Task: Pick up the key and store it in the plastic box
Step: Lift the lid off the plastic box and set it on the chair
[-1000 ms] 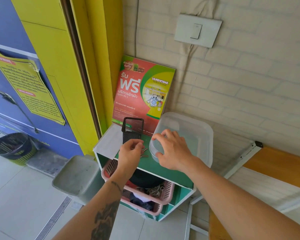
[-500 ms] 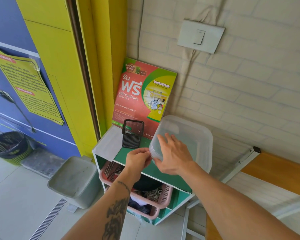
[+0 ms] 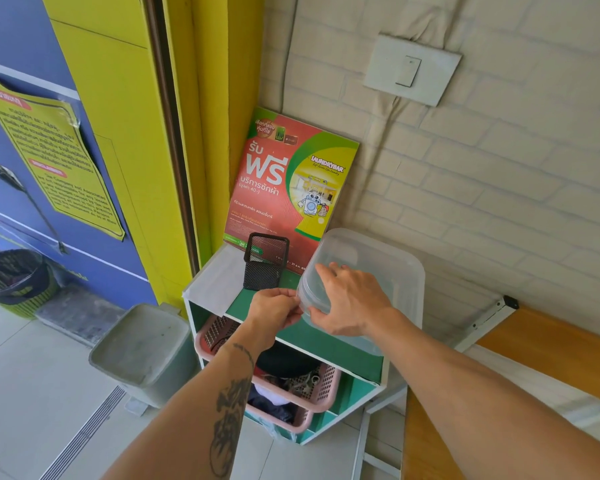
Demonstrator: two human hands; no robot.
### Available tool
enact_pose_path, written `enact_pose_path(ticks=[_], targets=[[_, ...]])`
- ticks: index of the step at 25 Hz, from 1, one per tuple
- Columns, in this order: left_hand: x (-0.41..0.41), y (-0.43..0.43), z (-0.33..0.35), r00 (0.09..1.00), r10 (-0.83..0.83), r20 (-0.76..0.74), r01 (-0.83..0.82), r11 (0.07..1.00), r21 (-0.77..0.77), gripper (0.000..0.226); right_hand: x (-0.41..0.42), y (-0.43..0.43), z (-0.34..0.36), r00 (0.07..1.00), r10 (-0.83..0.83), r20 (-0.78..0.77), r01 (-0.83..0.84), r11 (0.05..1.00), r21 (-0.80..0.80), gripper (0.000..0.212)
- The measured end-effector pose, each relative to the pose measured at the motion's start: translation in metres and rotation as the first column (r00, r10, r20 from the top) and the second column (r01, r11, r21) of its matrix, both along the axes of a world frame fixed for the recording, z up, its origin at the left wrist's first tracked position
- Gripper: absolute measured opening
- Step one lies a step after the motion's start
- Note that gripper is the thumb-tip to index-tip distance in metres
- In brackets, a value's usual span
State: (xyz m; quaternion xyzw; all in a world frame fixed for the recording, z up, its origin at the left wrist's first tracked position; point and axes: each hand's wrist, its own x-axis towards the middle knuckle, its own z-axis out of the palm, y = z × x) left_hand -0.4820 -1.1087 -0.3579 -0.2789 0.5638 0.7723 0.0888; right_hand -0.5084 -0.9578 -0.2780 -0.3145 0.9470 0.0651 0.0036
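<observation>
A clear plastic box (image 3: 392, 268) with its lid on stands on the right part of a small green shelf unit (image 3: 326, 344). My right hand (image 3: 354, 299) grips the box's near left corner, fingers on the lid and thumb under the rim. My left hand (image 3: 274, 310) is just left of that corner, fingers pinched shut and touching the box's edge. The key is hidden inside those pinched fingers; none of it shows.
A black mesh holder (image 3: 265, 261) stands behind my left hand, with a red poster (image 3: 284, 181) leaning on the wall. Pink baskets (image 3: 323, 386) fill the lower shelves. A grey bin (image 3: 146, 348) sits on the floor to the left, a wooden bench (image 3: 534, 348) to the right.
My left hand closed over the key lying on the shelf and moved right to the box's corner. My right hand shifted its grip on that corner, thumb now under the rim.
</observation>
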Motion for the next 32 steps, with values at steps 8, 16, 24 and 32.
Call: enact_pose_path(ticks=[8, 16, 24, 32], targets=[[-0.002, 0.000, -0.001, 1.000, 0.010, 0.028, -0.010, 1.000, -0.019, 0.015, 0.001, 0.004, 0.004, 1.000, -0.007, 0.006, 0.007, 0.997, -0.076, 0.076], [-0.003, 0.001, -0.002, 0.999, 0.034, 0.034, -0.030, 0.994, -0.107, 0.011, 0.011, 0.018, 0.018, 1.000, -0.005, -0.024, -0.002, 0.957, -0.289, 0.063], [0.001, 0.007, 0.006, 1.000, 0.032, -0.002, -0.031, 0.968, -0.248, 0.017, 0.018, 0.022, 0.030, 0.988, -0.001, -0.155, -0.055, 0.931, -0.360, 0.042], [-0.023, 0.009, 0.071, 0.985, -0.050, -0.165, -0.001, 0.956, -0.294, 0.019, 0.032, 0.029, 0.012, 0.991, -0.020, -0.133, -0.036, 0.914, -0.404, 0.040]])
